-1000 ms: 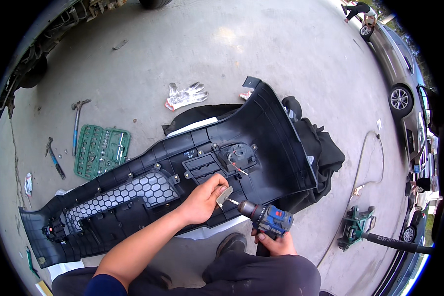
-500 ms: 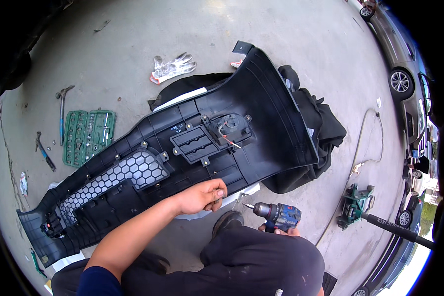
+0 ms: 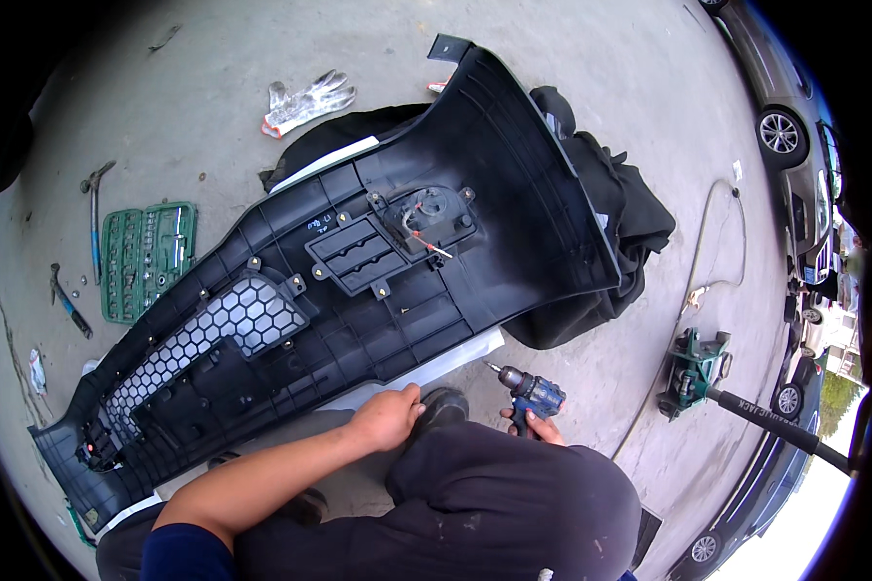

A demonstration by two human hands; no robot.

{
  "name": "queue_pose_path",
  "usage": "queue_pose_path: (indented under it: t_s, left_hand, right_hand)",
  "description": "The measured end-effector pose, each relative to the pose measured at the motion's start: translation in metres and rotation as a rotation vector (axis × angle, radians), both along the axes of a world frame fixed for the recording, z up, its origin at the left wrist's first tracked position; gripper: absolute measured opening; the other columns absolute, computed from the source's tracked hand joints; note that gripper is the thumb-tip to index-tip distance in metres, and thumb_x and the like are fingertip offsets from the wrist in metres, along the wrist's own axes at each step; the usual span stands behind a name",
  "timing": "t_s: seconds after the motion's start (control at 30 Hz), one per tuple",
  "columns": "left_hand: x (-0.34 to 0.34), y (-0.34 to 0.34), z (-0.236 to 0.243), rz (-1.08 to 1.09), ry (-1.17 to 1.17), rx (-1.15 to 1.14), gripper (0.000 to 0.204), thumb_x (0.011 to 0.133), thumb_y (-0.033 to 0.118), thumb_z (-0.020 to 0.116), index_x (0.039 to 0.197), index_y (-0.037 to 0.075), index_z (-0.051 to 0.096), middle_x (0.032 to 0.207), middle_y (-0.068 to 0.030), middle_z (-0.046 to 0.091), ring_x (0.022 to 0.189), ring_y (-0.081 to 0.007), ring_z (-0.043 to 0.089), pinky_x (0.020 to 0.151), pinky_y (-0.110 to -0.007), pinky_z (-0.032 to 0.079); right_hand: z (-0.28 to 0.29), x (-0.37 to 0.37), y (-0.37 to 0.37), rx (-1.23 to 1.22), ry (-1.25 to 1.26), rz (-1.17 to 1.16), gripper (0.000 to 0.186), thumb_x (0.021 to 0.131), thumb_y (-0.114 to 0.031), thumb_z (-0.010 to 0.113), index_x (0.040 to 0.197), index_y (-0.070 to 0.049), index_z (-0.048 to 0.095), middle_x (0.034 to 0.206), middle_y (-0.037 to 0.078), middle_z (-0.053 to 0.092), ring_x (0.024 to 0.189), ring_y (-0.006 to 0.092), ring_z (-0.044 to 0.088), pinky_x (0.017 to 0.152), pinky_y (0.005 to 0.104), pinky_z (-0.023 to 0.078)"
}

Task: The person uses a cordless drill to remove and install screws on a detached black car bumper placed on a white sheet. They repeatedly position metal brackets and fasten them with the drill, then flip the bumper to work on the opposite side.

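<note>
My right hand (image 3: 545,430) grips a blue cordless drill (image 3: 535,395) by its handle beside my knee. The drill's bit points left, toward the bumper. My left hand (image 3: 388,418) is closed near my shoe (image 3: 444,405), its fingers curled together; whatever lies inside them is hidden. Ahead of both hands a black car bumper (image 3: 426,324) rests with its ribbed inner side up. Fixed in it are a honeycomb grille (image 3: 266,321), a slatted vent (image 3: 358,259) and a round lamp (image 3: 436,205) with a red-tipped wire (image 3: 441,252).
Black cloth (image 3: 630,203) and a white sheet (image 3: 460,351) lie under the bumper. To the left are a green socket set (image 3: 131,261) and two hammers (image 3: 95,218). A dirty glove (image 3: 305,102) lies beyond. At right stand a green hydraulic jack (image 3: 693,373) and parked cars (image 3: 783,136).
My left hand has drawn back from the bumper's near edge toward my shoe. The drill, still in my right hand, has turned slightly and sits closer to my knee. The view has shifted.
</note>
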State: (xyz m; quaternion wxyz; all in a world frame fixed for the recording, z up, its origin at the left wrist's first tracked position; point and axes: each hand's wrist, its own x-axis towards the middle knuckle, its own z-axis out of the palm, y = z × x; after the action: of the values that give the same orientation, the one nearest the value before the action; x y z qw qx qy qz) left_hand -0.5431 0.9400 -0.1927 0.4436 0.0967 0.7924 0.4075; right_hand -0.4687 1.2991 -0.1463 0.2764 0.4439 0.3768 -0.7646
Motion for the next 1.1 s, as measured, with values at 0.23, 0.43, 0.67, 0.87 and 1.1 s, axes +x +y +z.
queue_pose_path:
  t_s: [0.23,0.43,0.67,0.87,1.1]
  left_hand:
    - [0.0,-0.017,-0.002,-0.116,0.149,-0.154,0.03,0.112,0.028,0.054,0.125,0.001,0.056,0.093,-0.0239,0.077,0.094,-0.0474,0.074,0.084,-0.06,0.058]
    - [0.01,-0.008,-0.011,0.009,0.179,-0.096,0.019,0.105,0.016,0.057,0.121,0.006,0.059,0.093,-0.0215,0.076,0.093,-0.0453,0.074,0.083,-0.055,0.058]
    - [-0.012,0.007,0.012,0.148,0.027,0.303,0.022,0.093,-0.005,0.051,0.106,0.005,0.066,0.106,-0.017,0.072,0.096,-0.0341,0.071,0.088,-0.043,0.057]
    - [-0.086,-0.004,0.073,0.357,-0.347,0.515,0.024,0.104,-0.009,0.046,0.113,0.002,0.066,0.102,-0.0066,0.07,0.094,-0.0149,0.069,0.085,-0.033,0.056]
    - [-0.121,-0.003,0.089,0.444,-0.333,0.583,0.023,0.105,-0.002,0.05,0.118,0.0,0.069,0.103,-0.0053,0.071,0.093,-0.008,0.065,0.078,-0.026,0.051]
  right_hand:
    - [-0.06,0.027,0.004,0.227,-0.156,0.023,0.046,0.108,-0.03,0.071,0.14,0.0,0.056,0.119,0.017,0.079,0.096,0.0278,0.078,0.079,0.0427,0.066]
    - [0.007,-0.045,-0.053,1.336,-0.163,1.572,0.032,0.097,-0.03,0.079,0.107,0.0,0.075,0.102,0.022,0.08,0.095,0.0383,0.078,0.085,0.0484,0.062]
    - [-0.055,-0.101,-0.14,1.031,0.698,1.093,0.024,0.094,-0.024,0.08,0.104,-0.004,0.07,0.09,0.018,0.074,0.081,0.0411,0.074,0.072,0.0509,0.057]
    - [-0.079,-0.09,-0.125,1.082,0.855,1.078,0.02,0.097,-0.021,0.075,0.109,-0.005,0.072,0.1,0.019,0.074,0.086,0.0426,0.075,0.075,0.0507,0.061]
    - [0.069,-0.107,-0.074,1.06,0.828,0.913,0.026,0.09,-0.005,0.082,0.114,-0.002,0.073,0.094,0.011,0.072,0.081,0.0279,0.074,0.075,0.0381,0.06]
